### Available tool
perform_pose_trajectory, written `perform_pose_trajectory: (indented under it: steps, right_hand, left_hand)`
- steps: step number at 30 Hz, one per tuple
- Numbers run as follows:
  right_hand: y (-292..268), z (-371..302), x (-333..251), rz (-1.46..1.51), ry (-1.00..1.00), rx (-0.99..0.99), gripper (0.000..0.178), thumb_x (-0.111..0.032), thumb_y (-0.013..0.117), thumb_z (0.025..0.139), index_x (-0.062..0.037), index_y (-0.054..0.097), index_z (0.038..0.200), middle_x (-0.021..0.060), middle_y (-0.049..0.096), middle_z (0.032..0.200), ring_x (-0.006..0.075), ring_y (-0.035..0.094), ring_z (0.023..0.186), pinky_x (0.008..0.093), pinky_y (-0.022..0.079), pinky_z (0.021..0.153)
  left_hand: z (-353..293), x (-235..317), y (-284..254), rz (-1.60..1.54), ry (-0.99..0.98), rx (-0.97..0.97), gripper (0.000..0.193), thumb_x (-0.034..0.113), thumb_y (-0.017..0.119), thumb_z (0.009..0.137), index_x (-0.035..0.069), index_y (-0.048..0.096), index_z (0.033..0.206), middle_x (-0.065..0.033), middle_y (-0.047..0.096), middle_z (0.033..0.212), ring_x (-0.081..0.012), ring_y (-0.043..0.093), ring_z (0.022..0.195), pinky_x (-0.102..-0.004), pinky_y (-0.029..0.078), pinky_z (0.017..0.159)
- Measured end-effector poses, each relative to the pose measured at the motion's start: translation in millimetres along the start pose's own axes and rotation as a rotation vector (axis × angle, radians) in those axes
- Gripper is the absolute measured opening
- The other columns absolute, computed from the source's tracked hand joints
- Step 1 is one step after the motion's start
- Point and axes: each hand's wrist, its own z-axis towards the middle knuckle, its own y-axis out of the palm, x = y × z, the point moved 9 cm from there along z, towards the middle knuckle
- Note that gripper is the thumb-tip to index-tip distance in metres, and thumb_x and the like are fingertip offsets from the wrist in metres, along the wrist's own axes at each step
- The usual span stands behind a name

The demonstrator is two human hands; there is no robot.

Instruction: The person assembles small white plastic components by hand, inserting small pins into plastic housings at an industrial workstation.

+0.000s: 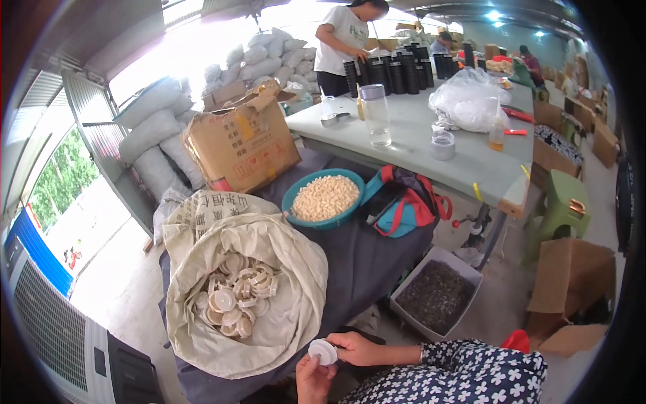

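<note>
Between my two hands, near the lower edge, is a round white plastic cap-like disc (pixel 324 351). My left hand (pixel 313 379) pinches it from below with the fingertips. From the right, my right hand (pixel 359 349) grips its edge with thumb and fingers. Just beyond them lies an open beige woven sack (pixel 299 296), its rim rolled down. Inside the sack is a heap of similar cream and white round plastic parts (pixel 232 296). A teal basin (pixel 289 202) full of small cream-coloured pieces (pixel 326 197) stands behind the sack.
A dark cloth (pixel 363 269) covers the work surface, with a red, blue and black bag (pixel 407 202) and a cardboard box (pixel 242 138) on it. To the right, a white bin (pixel 404 303) holds small dark bits. Beyond, a co-worker (pixel 346 44) handles black cylinders at a pale table (pixel 410 121).
</note>
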Motion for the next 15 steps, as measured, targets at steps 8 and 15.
perform_pose_trajectory:
  steps: [8,15]
  right_hand:
    - [-8,1,-10,-0.217,-0.202,0.103,0.015,-0.003,0.053,0.082,0.0004,0.054,0.096,0.0112,0.057,0.082,0.0227,0.059,0.077,0.03,0.045,0.068]
    - [7,-12,-10,-0.249,-0.154,0.07,0.013,-0.002,0.053,0.081,0.0005,0.054,0.094,0.0116,0.057,0.08,0.0225,0.059,0.072,0.0294,0.045,0.065]
  left_hand:
    - [2,20,11,0.152,0.172,0.153,0.025,0.014,0.061,0.078,0.001,0.054,0.097,-0.0105,0.061,0.085,-0.0186,0.06,0.065,-0.0256,0.046,0.044]
    - [-7,19,15,0.22,0.155,0.098,0.019,0.014,0.063,0.077,0.001,0.052,0.087,-0.0136,0.062,0.08,-0.022,0.06,0.056,-0.0293,0.049,0.043]
